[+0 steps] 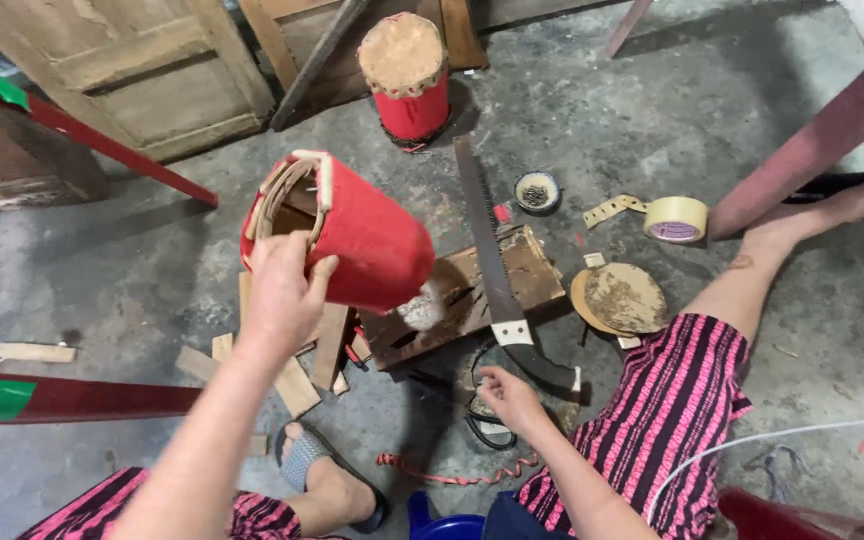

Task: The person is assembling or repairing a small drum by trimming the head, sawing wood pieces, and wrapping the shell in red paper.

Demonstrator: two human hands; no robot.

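My left hand point(282, 290) grips the open rim of a red drum shell point(352, 235), holding it tilted on its side above the floor, its wooden hoop facing left. Low near my knee, my right hand point(507, 395) hovers with fingers loosely curled and apart over a dark ring on the floor, just below the black handle of a hand saw point(487, 260). The saw lies across a worn wooden block point(527, 265). Under the shell, a patch of white sawdust sits on the block.
A finished red drum point(405, 75) stands at the back. A tape roll point(676, 218), a small tin of nails point(537, 192), a round skin disc point(620, 298), wood scraps point(292, 380) and a red curled strip point(447, 472) lie around. My legs and sandal frame the floor.
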